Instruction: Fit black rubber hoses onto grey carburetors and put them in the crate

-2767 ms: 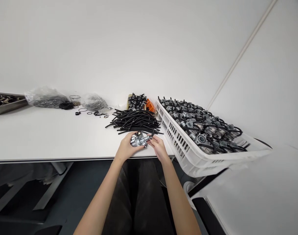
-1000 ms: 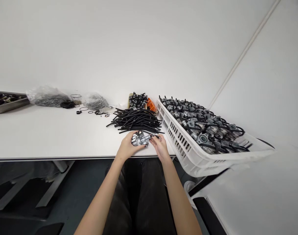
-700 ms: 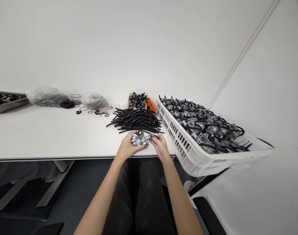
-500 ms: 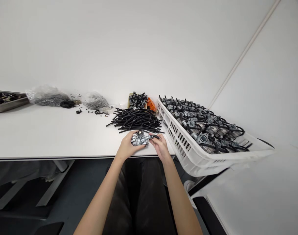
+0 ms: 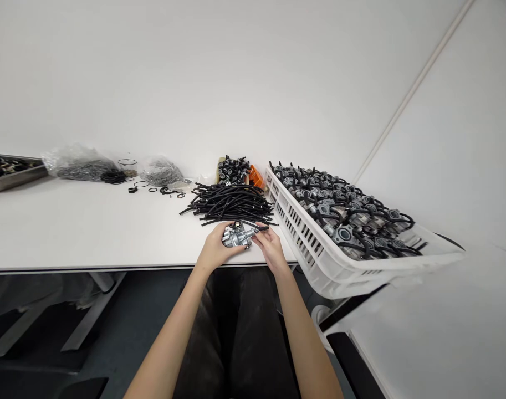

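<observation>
Near the table's front edge, a silver metal carburetor is gripped in my left hand, thumb in front and fingers behind. My right hand is closed at the carburetor's right end, pinching a short black rubber hose there. Whether the hose sits fully on the fitting is hidden by the fingers. Just beyond both hands lies a loose pile of black hoses.
At right, a white plastic crate holds many carburetors with hoses. Behind the pile stand a tub of small black-and-silver parts and an orange container. Plastic bags, rubber rings and a metal tray lie to the left.
My right fingers have shifted on the hose, whose visible part now points farther back beside the pile. My left hand and the carburetor have stayed almost in place.
</observation>
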A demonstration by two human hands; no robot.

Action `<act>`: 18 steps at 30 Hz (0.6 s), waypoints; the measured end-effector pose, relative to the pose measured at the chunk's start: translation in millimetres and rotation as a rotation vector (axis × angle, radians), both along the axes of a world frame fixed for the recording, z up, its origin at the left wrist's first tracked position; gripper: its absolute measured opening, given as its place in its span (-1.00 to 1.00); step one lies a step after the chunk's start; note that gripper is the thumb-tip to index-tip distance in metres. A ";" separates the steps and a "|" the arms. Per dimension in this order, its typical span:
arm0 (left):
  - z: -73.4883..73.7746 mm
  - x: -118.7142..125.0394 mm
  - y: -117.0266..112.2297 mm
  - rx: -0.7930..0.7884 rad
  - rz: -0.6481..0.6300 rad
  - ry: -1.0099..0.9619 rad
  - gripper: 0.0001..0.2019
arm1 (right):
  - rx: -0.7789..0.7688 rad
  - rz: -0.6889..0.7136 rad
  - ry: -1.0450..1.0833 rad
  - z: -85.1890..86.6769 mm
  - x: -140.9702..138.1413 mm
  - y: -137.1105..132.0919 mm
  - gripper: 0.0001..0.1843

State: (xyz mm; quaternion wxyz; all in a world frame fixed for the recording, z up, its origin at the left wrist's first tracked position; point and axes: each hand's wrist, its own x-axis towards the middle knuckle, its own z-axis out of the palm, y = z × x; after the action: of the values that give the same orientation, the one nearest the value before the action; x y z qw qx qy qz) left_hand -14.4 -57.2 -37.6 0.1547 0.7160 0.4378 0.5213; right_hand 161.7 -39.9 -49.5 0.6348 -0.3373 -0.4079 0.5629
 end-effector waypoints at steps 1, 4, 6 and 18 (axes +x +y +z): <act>0.1 0.0 0.0 -0.001 0.000 0.000 -0.43 | -0.001 0.007 -0.005 0.7 -0.2 -0.4 -0.61; 0.1 0.2 0.2 -0.002 0.005 0.000 -0.43 | -0.006 0.030 -0.012 2.9 0.2 -1.3 -0.72; -0.1 0.5 0.4 0.001 0.008 -0.001 -0.43 | -0.010 0.042 -0.014 3.7 0.9 -1.5 -0.74; 0.2 0.8 -0.2 0.017 0.011 0.005 -0.42 | 0.016 0.056 -0.070 1.3 -0.5 -0.8 -0.74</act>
State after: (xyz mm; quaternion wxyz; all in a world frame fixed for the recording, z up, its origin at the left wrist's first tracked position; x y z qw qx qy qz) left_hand -13.7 -57.4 -37.4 0.1446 0.7160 0.4379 0.5241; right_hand 161.2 -40.7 -48.2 0.6070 -0.3402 -0.4436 0.5648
